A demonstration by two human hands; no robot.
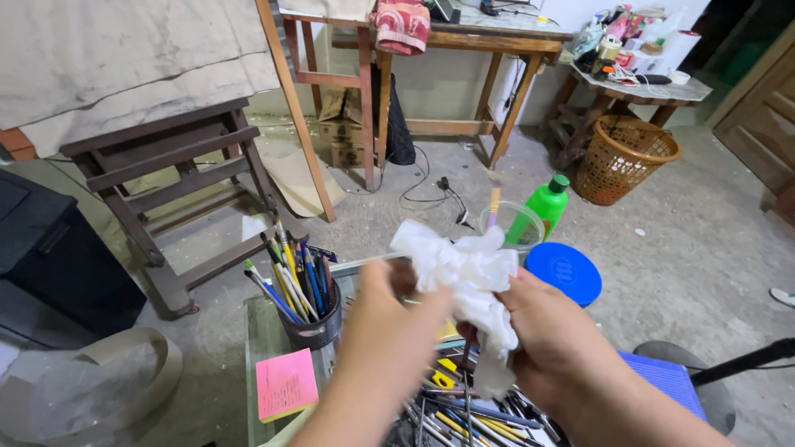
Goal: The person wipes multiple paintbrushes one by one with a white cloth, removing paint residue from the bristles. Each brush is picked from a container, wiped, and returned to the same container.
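white crumpled cloth [468, 277]: gripped by both hands above a small table [263, 348]. right hand [551, 335] fingers clenched on its lower folds; left hand [389, 319], blurred, clasps its left side. nearby: dark cup of brushes [306, 306], pink notepad [285, 384], loose pens [472, 418].

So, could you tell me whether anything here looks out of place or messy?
Yes: loose pens and brushes lie jumbled below both hands, though a dark cup holds others upright. Cables trail across the dusty floor.

Brown cardboard box [341, 124] under the wooden table [464, 37]; green bottle [542, 207], perhaps labelled, beside blue lid [565, 273].
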